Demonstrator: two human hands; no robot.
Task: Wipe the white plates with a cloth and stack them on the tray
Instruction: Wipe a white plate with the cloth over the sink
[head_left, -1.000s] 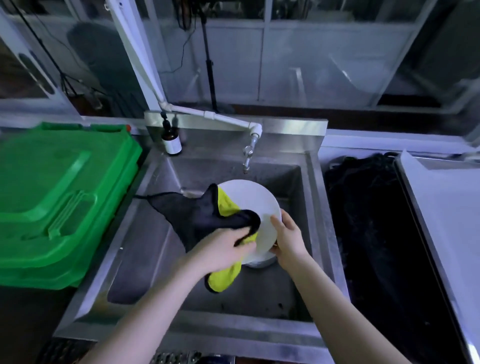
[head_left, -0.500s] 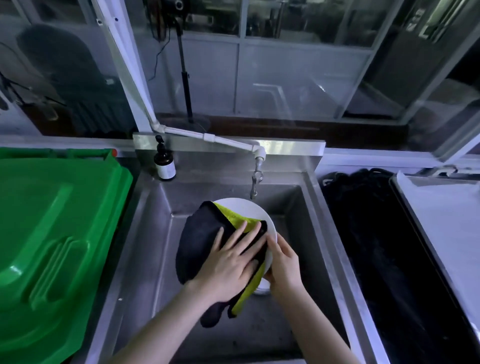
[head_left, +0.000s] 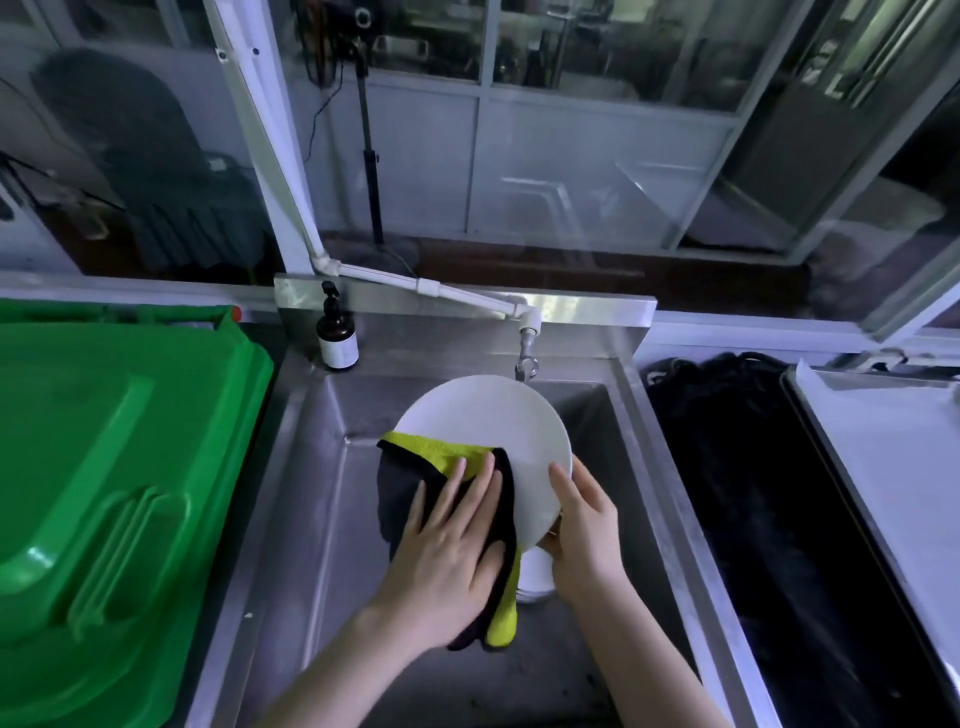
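wiping step, plate half done

left hand (head_left: 447, 545) flat and open, pressing black-and-yellow cloth (head_left: 410, 483) onto white plate (head_left: 493, 431); right hand (head_left: 582, 525) gripping its rim. held tilted over the sink (head_left: 311, 493), above more plates (head_left: 535, 577). next, likely: finish the face, then carry right to the pale tray (head_left: 883, 467).

sink (head_left: 322, 499): dull brushed steel | plate (head_left: 498, 426): smooth white glaze | bin lid (head_left: 104, 467): glossy plastic
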